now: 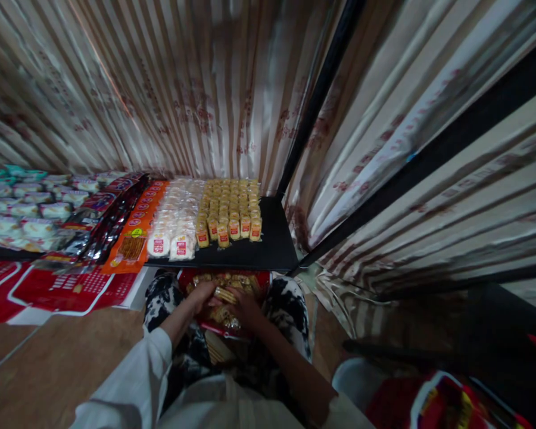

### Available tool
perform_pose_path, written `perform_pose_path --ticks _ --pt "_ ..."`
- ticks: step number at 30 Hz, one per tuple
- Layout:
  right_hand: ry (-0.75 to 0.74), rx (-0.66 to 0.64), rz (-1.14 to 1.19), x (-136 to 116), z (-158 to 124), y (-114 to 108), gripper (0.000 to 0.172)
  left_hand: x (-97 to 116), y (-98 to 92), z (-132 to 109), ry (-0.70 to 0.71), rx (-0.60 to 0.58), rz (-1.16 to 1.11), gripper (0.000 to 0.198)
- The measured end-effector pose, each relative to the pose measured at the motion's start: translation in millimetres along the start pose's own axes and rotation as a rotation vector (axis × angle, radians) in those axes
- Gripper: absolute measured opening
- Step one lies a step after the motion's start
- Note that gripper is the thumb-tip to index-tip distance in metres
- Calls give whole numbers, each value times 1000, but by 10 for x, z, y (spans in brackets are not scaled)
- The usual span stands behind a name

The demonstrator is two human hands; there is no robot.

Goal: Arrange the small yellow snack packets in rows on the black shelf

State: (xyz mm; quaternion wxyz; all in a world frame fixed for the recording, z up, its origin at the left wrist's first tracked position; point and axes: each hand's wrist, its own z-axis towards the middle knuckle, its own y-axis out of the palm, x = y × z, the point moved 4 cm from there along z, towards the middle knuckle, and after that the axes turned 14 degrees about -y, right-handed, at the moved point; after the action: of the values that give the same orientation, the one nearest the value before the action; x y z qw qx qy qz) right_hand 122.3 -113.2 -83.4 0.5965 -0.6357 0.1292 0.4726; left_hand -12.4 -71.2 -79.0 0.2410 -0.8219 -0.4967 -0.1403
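Note:
My left hand (203, 296) and my right hand (246, 307) meet over a red bag (264, 282) between my knees. Closed around a small yellow wrapped snack packet (224, 294), the fingers of both hands partly hide it. More yellow snack packets (231, 322) lie in the bag beneath them. Just ahead, on a black shelf (274, 238), similar yellow packets (230, 208) stand in tight rows. Left of those are white round packaged snacks (177, 217) in clear wrap. The view is dim, and the exact finger contacts are hard to see.
An orange snack bag (136, 229), dark shiny packages (111, 220) and many white packets (29, 208) line the shelf's left side. Red printed bags (71, 290) lie below. A striped curtain (205, 89) and black frame bars (315, 107) enclose the shelf. Red packaging (402, 402) sits lower right.

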Motion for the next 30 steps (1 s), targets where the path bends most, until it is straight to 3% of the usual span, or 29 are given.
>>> perform_pose_path --ticks 7,12,16,19,22,26,30 --pt "28 272 167 48 65 -190 35 261 -115 -340 -11 -176 -251 57" --pt "157 321 639 77 131 -265 40 428 -135 -459 198 -246 -271 44" --pt "249 362 744 42 149 -348 38 468 -108 -492 259 -224 -351 36" --pt "245 376 689 56 162 -353 35 499 -81 -474 308 -143 -344 35" --pt "184 396 468 73 171 -395 29 580 -72 -441 408 -23 -222 33" --pt "149 437 60 32 201 -612 28 791 -90 -467 590 130 -4 30" --pt "86 444 -112 -29 350 -845 39 1045 -115 -506 657 317 152 33"
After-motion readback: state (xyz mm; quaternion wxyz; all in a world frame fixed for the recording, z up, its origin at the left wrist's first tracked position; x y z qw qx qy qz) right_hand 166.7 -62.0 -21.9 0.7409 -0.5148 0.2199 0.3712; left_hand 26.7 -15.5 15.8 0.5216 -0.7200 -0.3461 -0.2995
